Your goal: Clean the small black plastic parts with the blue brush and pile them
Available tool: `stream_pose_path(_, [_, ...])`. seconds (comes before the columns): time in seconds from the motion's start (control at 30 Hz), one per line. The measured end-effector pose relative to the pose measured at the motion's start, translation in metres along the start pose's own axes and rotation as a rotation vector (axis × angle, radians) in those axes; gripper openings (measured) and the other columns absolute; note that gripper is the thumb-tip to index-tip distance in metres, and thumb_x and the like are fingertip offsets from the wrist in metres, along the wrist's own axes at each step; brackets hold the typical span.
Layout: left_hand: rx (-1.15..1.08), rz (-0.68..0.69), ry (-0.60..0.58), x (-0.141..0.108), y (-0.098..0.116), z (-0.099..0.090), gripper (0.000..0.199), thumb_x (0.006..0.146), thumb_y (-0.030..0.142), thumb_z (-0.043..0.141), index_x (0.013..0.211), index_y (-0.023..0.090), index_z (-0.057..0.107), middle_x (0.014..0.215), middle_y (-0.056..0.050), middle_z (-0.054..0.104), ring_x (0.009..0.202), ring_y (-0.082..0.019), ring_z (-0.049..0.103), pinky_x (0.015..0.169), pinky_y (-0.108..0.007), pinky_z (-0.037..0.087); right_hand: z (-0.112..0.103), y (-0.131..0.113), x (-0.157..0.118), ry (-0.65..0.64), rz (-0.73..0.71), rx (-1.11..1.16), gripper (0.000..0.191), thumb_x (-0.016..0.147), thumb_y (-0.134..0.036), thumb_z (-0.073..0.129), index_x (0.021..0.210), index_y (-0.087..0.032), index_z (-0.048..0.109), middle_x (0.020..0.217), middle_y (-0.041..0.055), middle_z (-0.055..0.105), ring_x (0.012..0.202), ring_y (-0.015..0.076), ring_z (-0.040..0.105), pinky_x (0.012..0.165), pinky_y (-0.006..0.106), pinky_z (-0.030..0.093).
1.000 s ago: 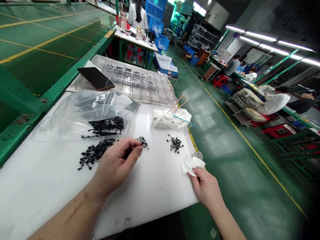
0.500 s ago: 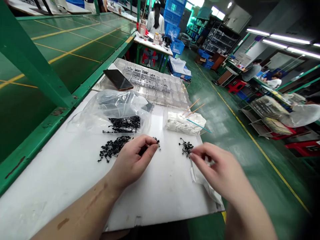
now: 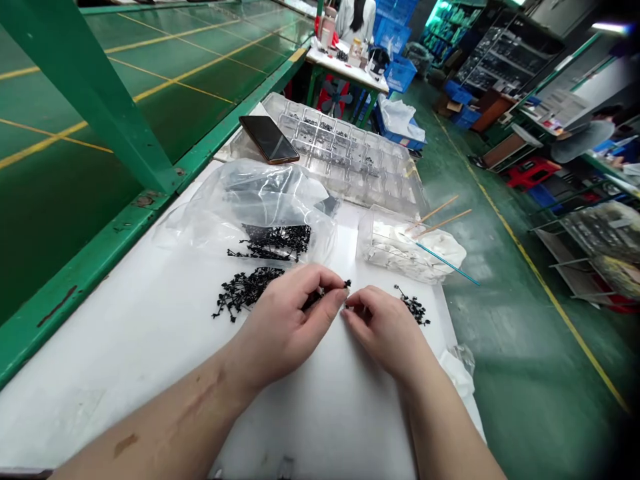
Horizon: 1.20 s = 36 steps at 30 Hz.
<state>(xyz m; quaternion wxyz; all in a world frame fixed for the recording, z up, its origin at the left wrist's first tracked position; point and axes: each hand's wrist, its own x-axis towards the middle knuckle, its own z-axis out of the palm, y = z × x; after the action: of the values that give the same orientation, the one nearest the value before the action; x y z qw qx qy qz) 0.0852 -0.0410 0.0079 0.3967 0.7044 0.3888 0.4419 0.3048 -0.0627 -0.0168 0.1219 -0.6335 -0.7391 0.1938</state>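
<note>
My left hand [image 3: 285,327] pinches a tiny black moulded cluster [image 3: 330,291] between thumb and fingertips. My right hand [image 3: 383,330] sits just beside it, with fingertips curled inward and almost meeting the left fingers. Whether those fingertips hold anything is hidden. A pile of black sprue-linked parts [image 3: 245,291] lies on the white table [image 3: 125,360] next to my left hand. A smaller black bunch [image 3: 413,308] lies to the right of my right hand. More black parts [image 3: 275,241] rest on a clear plastic bag [image 3: 265,200].
Behind the bag stands a clear compartment tray [image 3: 345,157] holding small dark parts, with a phone [image 3: 269,139] beside it. A clear box [image 3: 410,250] holds white cloth, wooden sticks and a blue-handled stick. A crumpled white wipe [image 3: 457,373] lies at the table's right edge, beyond which is the green floor.
My right hand has let go of the white wipe and moved left to my left hand. The small black cluster has left the table for my left fingers. The view has turned slightly.
</note>
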Motion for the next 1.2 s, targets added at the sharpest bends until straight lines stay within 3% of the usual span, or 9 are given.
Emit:
stream_pose_path(0.27, [0.013,0.069,-0.077,-0.007,0.005,0.002,0.012,0.105,0.014,0.059,0.098,0.021,0.065,0.088,0.002,0.068,0.081,-0.013,0.063,0.076,-0.027,0.049,-0.004,-0.001,0.002,0.038,-0.041,0.055,0.013,0.090,-0.014,0.064,0.080,-0.022,0.064,0.084,0.0021,0.069,0.074,0.0180,0.061,0.068,0.032,0.042])
stream_pose_path(0.37, [-0.005,0.081,-0.084,-0.009,0.006,0.002,0.010,0.106,0.015,0.060,0.100,0.022,0.065,0.089,0.002,0.068,0.081,-0.013,0.063,0.075,-0.027,0.049,-0.011,-0.003,-0.002,0.084,-0.023,0.329,0.007,0.090,-0.018,0.067,0.086,-0.023,0.071,0.081,0.0008,0.072,0.071,0.0166,0.064,0.067,0.030,0.048])
stream_pose_path(0.47, [-0.012,0.091,-0.103,-0.010,0.006,0.004,0.010,0.105,0.014,0.060,0.101,0.022,0.066,0.089,0.001,0.068,0.081,-0.013,0.063,0.075,-0.027,0.049,-0.015,-0.006,-0.009,0.220,-0.048,0.685,0.006,0.094,-0.028,0.076,0.099,-0.025,0.077,0.092,0.0022,0.078,0.080,0.0179,0.071,0.072,0.030,0.056])
stream_pose_path(0.57, [-0.010,0.102,-0.125,-0.010,0.005,0.005,0.010,0.105,0.012,0.061,0.100,0.021,0.065,0.089,0.000,0.068,0.081,-0.013,0.063,0.076,-0.026,0.049,-0.016,-0.010,-0.016,0.343,-0.134,0.849,0.009,0.095,-0.027,0.079,0.104,-0.029,0.081,0.096,0.0025,0.078,0.089,0.0195,0.073,0.076,0.032,0.059])
stream_pose_path(0.83, [0.028,0.169,-0.173,-0.014,0.002,0.008,0.010,0.104,0.010,0.061,0.103,0.019,0.065,0.090,0.000,0.067,0.082,-0.013,0.062,0.075,-0.024,0.047,-0.014,-0.015,-0.020,0.485,-0.343,0.768,0.023,0.094,-0.009,0.078,0.108,-0.027,0.080,0.098,0.0023,0.073,0.093,0.0172,0.068,0.080,0.031,0.054])
stream_pose_path(1.2, [-0.001,0.170,-0.197,-0.014,0.000,0.009,0.010,0.105,0.010,0.061,0.104,0.018,0.066,0.093,-0.001,0.067,0.087,-0.012,0.063,0.079,-0.022,0.046,-0.013,-0.015,-0.022,0.412,-0.355,0.726,0.025,0.095,-0.007,0.075,0.110,-0.028,0.080,0.102,0.0014,0.073,0.098,0.0166,0.068,0.086,0.032,0.053])
